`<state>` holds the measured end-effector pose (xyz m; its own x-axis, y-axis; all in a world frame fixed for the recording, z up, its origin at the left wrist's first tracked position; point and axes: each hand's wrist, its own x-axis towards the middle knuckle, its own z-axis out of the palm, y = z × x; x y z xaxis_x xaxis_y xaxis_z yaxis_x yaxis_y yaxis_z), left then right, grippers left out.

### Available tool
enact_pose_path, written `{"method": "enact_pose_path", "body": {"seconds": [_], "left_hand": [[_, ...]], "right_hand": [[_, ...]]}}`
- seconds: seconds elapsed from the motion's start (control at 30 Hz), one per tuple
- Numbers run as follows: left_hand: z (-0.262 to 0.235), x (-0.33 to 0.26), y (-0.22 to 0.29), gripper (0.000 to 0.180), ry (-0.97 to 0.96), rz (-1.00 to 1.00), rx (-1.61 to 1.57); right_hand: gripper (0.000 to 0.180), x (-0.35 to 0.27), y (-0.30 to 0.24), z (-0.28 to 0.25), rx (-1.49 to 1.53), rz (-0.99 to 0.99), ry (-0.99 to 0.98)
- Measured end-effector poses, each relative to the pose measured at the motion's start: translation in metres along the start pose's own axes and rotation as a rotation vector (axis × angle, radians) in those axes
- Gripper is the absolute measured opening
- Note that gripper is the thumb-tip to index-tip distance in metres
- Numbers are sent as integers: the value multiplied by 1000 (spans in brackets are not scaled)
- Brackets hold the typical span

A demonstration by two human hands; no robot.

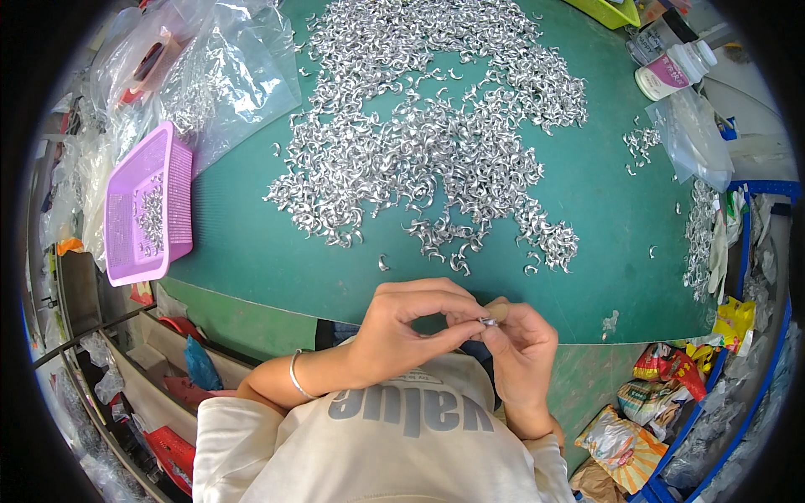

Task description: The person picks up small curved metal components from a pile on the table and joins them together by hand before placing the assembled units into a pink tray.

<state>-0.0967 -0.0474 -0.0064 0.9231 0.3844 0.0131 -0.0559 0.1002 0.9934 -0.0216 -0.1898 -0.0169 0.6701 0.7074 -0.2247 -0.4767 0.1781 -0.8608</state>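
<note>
Just off the table's near edge, my two hands meet in front of my chest. My left hand (415,325) is closed, with thumb and forefinger pinching a small silvery metal piece (488,321). From the other side, my right hand (521,345) grips the same piece between thumb and fingers. Something tan, perhaps a finger cover (500,312), shows at the right fingertips. The fingers hide most of the piece, so its full shape cannot be made out. Beyond my hands spreads a large heap of small curved, claw-like silver metal pieces (411,159), with a few strays nearer me.
The green table (251,260) carries a purple basket (180,201) with some pieces at the left. Clear plastic bags (243,75) lie at the back left. A white bottle (671,71) and a smaller pile (700,239) are on the right. Colourful packets (620,444) sit below.
</note>
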Motion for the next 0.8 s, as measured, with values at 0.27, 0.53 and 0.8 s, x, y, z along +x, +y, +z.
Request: {"method": "enact_pose_path", "body": {"seconds": [0.27, 0.53, 0.8], "left_hand": [[-1, -1, 4, 14, -24, -95, -161], [-63, -11, 17, 11, 530, 38, 284], [-252, -68, 22, 19, 1224, 41, 1292]], "right_hand": [[20, 1, -5, 4, -412, -293, 87], [14, 14, -20, -25, -836, -402, 393], [22, 32, -15, -47, -1527, -474, 247]]}}
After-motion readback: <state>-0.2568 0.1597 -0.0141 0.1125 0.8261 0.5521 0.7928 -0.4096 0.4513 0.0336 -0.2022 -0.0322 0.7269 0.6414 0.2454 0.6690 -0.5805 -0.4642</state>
